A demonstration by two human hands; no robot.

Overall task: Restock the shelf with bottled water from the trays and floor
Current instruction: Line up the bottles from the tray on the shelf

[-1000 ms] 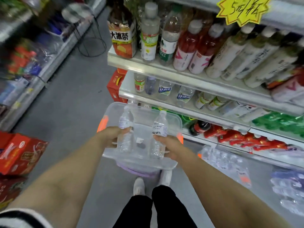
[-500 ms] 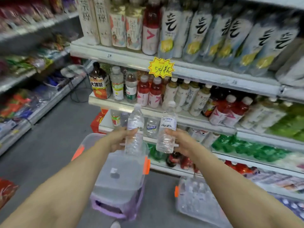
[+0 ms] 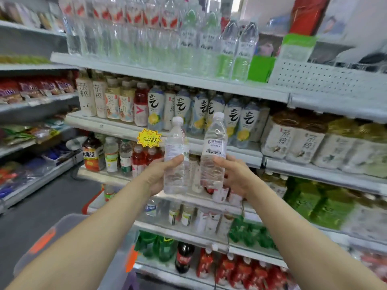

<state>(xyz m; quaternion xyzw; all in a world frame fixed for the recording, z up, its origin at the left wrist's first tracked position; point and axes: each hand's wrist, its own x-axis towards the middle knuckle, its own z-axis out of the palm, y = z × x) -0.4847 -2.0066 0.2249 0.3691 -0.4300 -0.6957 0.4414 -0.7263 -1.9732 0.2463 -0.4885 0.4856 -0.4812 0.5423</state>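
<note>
My left hand (image 3: 160,174) grips a clear water bottle (image 3: 175,149) with a white cap, held upright. Close beside it my right hand (image 3: 234,176) grips a second water bottle (image 3: 214,147) with a white label, also upright. Both bottles are raised at chest height in front of the drink shelves. The top shelf (image 3: 167,74) carries a row of bottled water (image 3: 209,38), several with green lower labels. A clear plastic tray (image 3: 48,237) with orange clips shows at the lower left, partly hidden under my left forearm.
Shelves below hold tea cartons, red drinks, green soda and cola bottles. A yellow star price tag (image 3: 149,138) hangs on the third shelf edge. A perforated white shelf panel (image 3: 326,78) sits at the upper right. Snack shelves line the aisle on the left.
Both hands lifted the two water bottles out of the tray and up in front of the shelves. My view tilted upward, bringing the top water shelf into sight.
</note>
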